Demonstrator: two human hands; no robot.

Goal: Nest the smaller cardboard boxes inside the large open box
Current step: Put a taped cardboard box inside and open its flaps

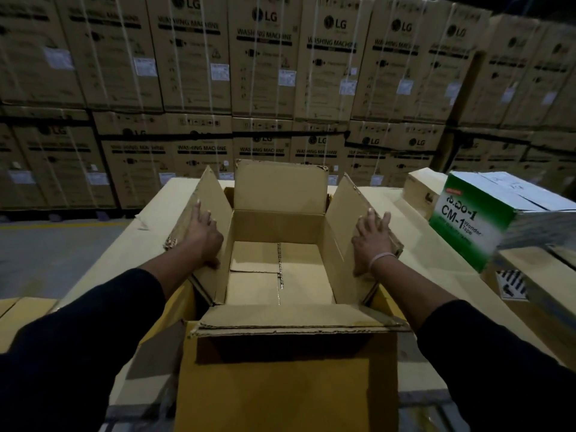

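A brown cardboard box [277,227] with all flaps up sits inside a larger open box [280,378], whose yellow-brown walls show around it. Its inside is empty, with only the bottom flaps in sight. My left hand [202,236] lies flat against the outer face of the left side flap [215,198], fingers spread. My right hand [372,240], with a thin band at the wrist, presses flat on the right side flap [350,207]. The far flap stands upright; the near flap is folded toward me. A green and white "CM-1 Wonder Tape" box [486,219] stands at the right.
The boxes rest on a broad cardboard surface [140,238]. A small plain carton [422,191] stands behind the green box, and another carton [536,288] with a striped label lies below it. A wall of stacked washing machine cartons [265,73] fills the background. Grey floor [46,244] shows at the left.
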